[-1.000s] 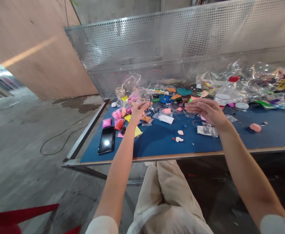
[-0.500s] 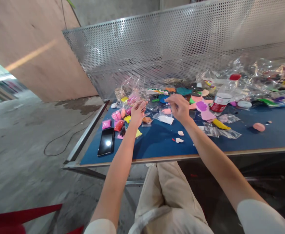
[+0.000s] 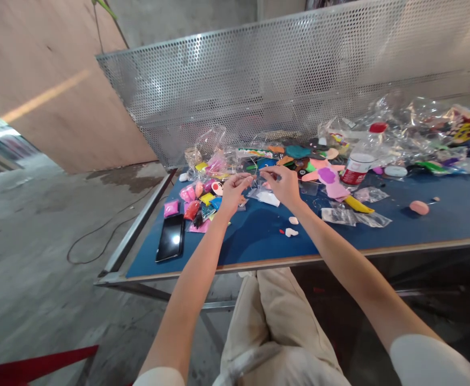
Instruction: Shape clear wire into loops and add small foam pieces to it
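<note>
My left hand (image 3: 233,191) and my right hand (image 3: 283,183) meet above the blue table (image 3: 259,236), fingers pinched together on a small clear plastic bag (image 3: 258,177) stretched between them. What is inside the bag is too small to tell. Just under the hands lies a white packet (image 3: 268,198). To the left of my left hand sits a heap of small coloured clay packets (image 3: 198,199), pink, red, yellow and blue. Two small pale clay bits (image 3: 291,227) lie on the table nearer to me.
A black phone (image 3: 171,244) lies at the table's left. A red-capped bottle (image 3: 359,161), flat coloured clay shapes (image 3: 327,176) and crumpled clear bags (image 3: 419,134) crowd the back right. A pink clay lump (image 3: 418,207) sits right. A perforated metal panel (image 3: 299,80) stands behind.
My right hand has moved left from the right side of the table to meet my left hand, and both now pinch the clear bag. The view has shifted slightly.
</note>
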A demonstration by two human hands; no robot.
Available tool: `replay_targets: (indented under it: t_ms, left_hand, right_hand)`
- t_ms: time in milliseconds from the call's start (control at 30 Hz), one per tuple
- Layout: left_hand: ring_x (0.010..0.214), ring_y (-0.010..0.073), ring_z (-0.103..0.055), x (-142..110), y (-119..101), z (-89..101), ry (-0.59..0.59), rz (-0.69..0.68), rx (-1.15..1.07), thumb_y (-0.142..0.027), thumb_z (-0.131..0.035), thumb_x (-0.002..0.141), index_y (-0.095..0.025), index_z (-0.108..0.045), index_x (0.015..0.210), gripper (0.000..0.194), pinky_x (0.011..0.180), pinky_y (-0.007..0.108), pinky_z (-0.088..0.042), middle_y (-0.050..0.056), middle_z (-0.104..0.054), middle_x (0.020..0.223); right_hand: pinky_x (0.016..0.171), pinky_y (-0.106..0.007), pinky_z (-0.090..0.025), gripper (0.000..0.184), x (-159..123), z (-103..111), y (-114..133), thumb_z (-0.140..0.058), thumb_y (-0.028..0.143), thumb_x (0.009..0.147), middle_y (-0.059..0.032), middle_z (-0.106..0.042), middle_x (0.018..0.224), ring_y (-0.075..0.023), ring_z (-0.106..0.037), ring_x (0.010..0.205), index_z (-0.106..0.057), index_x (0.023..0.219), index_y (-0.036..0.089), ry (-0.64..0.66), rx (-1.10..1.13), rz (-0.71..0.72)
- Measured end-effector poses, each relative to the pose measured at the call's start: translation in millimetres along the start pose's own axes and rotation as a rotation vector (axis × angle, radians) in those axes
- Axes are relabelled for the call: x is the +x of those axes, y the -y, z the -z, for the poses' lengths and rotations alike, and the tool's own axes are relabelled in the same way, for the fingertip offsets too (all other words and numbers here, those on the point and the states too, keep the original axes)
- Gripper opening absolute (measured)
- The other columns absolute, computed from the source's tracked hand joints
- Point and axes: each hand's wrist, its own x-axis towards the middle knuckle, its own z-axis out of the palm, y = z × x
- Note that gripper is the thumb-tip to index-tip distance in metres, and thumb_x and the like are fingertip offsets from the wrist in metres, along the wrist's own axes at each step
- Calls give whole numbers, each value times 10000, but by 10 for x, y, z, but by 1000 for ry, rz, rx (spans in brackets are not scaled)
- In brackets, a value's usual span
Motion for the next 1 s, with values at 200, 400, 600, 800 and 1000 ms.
replay_targets:
  t_ms: [200,400,600,800,1000]
  left_hand:
    - [816,156,-662,-44,14,-38,60,55,105,-577,-864,689,-180,-776,890,454,738,264,-488,55,-774,876]
    - [842,181,-669,-41,41,-58,104,71,160,-626,-808,734,-179,-779,907,480,790,296,-501,62,-762,872]
    - [815,228,-716,-20,-30,43,119,73,476,-703,-630,870,-185,-769,797,541,767,322,-532,69,-767,816]
    - [594,170,-671,-78,-187,57,-60,-224,740,-613,-633,916,-192,-777,898,445,638,291,-508,63,-757,826]
    - [487,120,-581,-98,-104,-82,41,-170,445,-584,-766,826,-217,-827,1045,432,529,277,-464,73,-788,942]
  right_hand:
    - [710,-341,-522,232,8,-1,-11,-660,389,897,-53,-788,863,-189,-620,700,-822,888,222,21,159,-88]
    - [683,-325,-492,186,9,-13,-30,-722,381,834,-41,-777,836,-175,-589,670,-823,867,228,50,163,-90]
    - [631,-310,-409,170,61,41,-66,-717,348,865,-28,-736,727,-165,-541,605,-833,856,225,34,5,-131]
    - [753,-346,-448,227,90,83,-145,-668,387,932,-54,-773,815,-212,-617,748,-830,871,241,52,-122,-61]
    - [901,-454,-457,189,37,-17,-167,-676,374,946,-73,-798,928,-277,-628,938,-829,902,273,120,-138,124]
